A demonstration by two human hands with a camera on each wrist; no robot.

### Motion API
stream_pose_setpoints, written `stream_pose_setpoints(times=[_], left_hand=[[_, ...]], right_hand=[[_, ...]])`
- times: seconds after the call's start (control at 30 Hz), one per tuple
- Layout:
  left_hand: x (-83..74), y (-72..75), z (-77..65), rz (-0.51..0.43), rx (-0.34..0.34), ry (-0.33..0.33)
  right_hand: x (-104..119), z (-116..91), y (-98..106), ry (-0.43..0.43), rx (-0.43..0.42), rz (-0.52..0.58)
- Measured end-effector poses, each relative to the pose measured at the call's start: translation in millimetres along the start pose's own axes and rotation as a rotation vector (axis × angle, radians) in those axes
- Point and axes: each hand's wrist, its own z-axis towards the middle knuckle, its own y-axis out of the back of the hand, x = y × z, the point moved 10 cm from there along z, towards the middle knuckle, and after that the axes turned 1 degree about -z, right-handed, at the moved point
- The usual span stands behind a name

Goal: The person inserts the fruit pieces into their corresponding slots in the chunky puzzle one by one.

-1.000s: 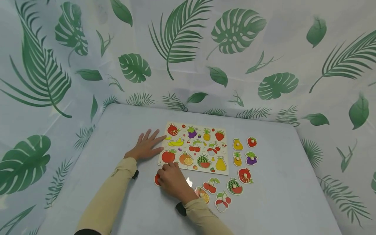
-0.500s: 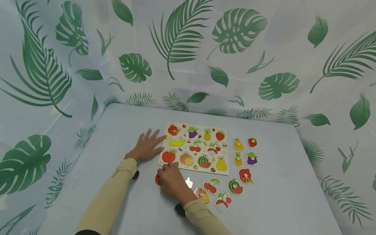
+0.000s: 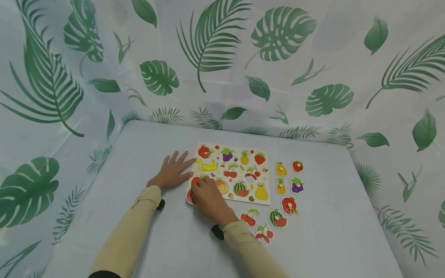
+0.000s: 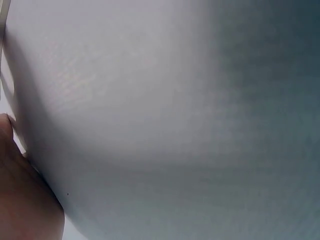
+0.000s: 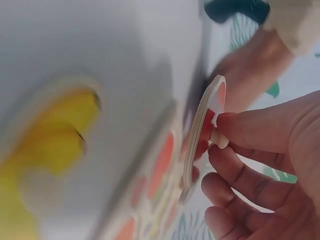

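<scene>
My right hand (image 3: 209, 199) pinches a red apple puzzle piece (image 3: 189, 197) by its small pale knob, over the lower left corner of the fruit puzzle board (image 3: 235, 148). Seen from the right wrist, the apple piece (image 5: 205, 135) stands edge-on and tilted, its knob between thumb and index finger. In the head view the hand hides much of it and part of the printed apple. My left hand (image 3: 171, 173) lies spread, fingertips at the board's left edge. The left wrist view shows only a bit of that hand (image 4: 27, 200) beside a blurred pale surface.
Right of the board lie pear (image 3: 281, 168), strawberry (image 3: 297, 166), pineapple (image 3: 280, 186), grape (image 3: 297, 185) and pomegranate (image 3: 289, 205) pieces. Watermelon (image 3: 277, 218) and cherry (image 3: 248, 217) pieces lie nearer. A blurred banana piece (image 5: 60, 130) shows in the right wrist view.
My right hand has moved away from me with the apple piece, from the table in front to the board's lower left corner. The orange piece is now covered by my arm. The left hand stays put.
</scene>
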Motion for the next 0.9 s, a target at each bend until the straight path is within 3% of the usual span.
stream_pose_setpoints(times=[0.2,0.33,0.53,0.9], left_hand=[[0.6,-1.0,6.6,0.006,-0.004,-0.014],[-0.4,-1.3,9.1,0.008,-0.012,-0.025],[1.0,0.6,3.6,0.005,-0.012,0.006],[0.3,-1.0,1.3,-0.012,-0.017,0.004]], right_hand=[[-16,17,20,0.022,-0.057,-0.037],[-22,29,24,0.047,-0.059,-0.031],[-24,43,14,0.079,0.002,0.001],[-35,46,-9,0.024,0.102,0.011]])
